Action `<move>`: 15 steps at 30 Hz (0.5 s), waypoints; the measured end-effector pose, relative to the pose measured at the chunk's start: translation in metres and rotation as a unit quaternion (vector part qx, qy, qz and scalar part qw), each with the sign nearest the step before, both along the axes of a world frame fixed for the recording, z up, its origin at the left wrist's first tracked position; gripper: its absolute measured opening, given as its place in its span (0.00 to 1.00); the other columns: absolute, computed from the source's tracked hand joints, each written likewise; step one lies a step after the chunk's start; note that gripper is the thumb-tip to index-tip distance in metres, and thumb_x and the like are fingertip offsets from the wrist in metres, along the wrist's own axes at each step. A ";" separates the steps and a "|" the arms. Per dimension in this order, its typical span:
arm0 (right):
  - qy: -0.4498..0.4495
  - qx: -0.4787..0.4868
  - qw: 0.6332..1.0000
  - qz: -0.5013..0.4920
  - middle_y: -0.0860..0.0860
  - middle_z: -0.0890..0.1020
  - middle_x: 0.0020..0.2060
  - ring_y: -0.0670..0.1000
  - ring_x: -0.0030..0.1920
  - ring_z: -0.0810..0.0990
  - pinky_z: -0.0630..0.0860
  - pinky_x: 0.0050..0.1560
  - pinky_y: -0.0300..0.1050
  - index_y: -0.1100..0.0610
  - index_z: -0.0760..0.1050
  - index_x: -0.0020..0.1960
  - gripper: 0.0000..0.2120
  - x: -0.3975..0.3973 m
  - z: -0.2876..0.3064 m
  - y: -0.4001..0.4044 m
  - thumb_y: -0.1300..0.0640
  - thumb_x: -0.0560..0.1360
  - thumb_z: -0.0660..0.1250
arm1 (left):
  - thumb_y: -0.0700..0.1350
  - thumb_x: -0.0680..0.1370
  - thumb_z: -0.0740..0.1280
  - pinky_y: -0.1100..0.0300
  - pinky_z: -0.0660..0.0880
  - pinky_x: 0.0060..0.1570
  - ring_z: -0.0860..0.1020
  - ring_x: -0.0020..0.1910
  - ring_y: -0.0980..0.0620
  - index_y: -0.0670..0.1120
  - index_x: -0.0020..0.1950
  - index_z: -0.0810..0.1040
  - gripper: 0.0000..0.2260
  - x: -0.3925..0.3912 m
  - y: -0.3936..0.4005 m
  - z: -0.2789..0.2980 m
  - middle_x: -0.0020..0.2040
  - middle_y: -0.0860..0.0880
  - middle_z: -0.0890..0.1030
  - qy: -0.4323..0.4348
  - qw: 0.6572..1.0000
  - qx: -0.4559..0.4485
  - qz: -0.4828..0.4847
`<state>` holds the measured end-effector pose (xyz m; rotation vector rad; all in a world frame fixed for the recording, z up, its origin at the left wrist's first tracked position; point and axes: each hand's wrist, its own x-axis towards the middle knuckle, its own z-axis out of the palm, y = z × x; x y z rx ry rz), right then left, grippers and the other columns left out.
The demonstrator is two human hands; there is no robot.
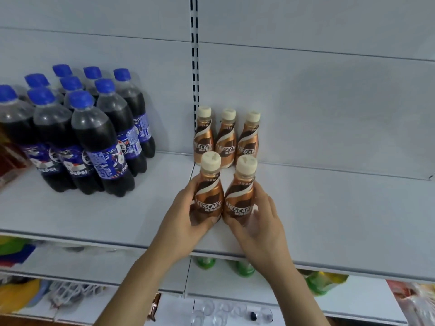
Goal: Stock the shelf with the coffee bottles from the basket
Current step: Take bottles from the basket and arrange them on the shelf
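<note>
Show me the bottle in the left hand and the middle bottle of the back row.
Left-hand bottle (pixel 209 196): head view, on its label.
Middle back bottle (pixel 226 142): head view, on its body.

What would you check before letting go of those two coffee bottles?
1. Left hand grips the left bottle: ok.
2. Right hand grips the right bottle: ok.
3. Both bottles upright, labels facing out: ok.
4. Bottoms resting flat on the shelf: cannot tell, fingers hide them.
5. Lined up in front of the back row of three: ok.
6. Clear of the cola bottles: ok.
</note>
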<state>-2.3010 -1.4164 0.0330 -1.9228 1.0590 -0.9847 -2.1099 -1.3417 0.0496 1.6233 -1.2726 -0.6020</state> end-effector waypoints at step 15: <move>0.069 -0.056 0.994 -0.066 0.46 0.81 0.70 0.51 0.67 0.82 0.83 0.64 0.56 0.42 0.61 0.84 0.40 0.045 0.001 -0.034 0.48 0.78 0.78 | 0.55 0.78 0.78 0.56 0.78 0.63 0.81 0.67 0.54 0.57 0.80 0.65 0.34 0.032 -0.038 0.008 0.70 0.58 0.81 -0.086 0.993 0.054 0.065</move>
